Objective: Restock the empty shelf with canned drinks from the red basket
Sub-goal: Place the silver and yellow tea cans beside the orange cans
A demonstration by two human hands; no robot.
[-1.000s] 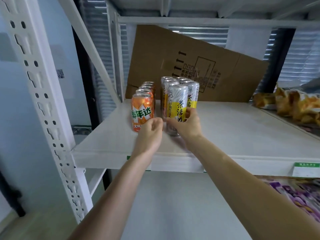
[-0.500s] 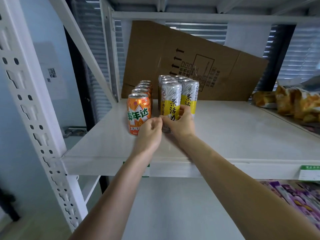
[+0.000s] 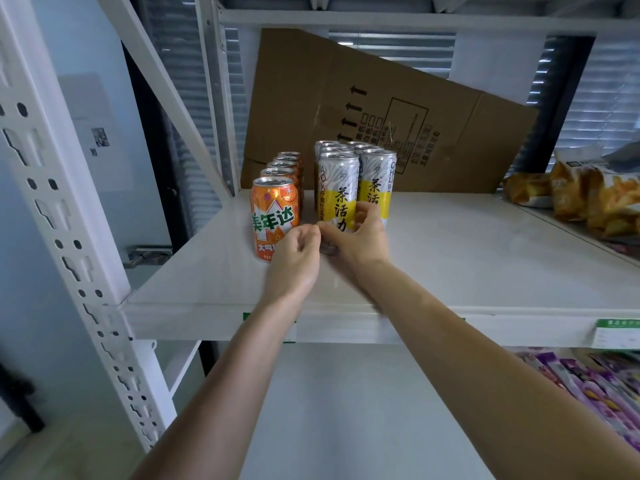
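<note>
Hands unmoved; right hand grips tall can, orange can beside.

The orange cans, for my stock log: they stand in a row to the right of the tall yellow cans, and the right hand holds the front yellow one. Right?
Not quite. The head view shows the orange cans left of the tall yellow cans. The right hand does hold the front yellow one.

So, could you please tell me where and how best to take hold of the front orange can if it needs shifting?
Grip the front orange can around its upper body, coming from its open left side or from above. It stands upright, its back faces the next orange can, the left hand crowds its lower right, and the tall yellow can stands close on its right.
</note>
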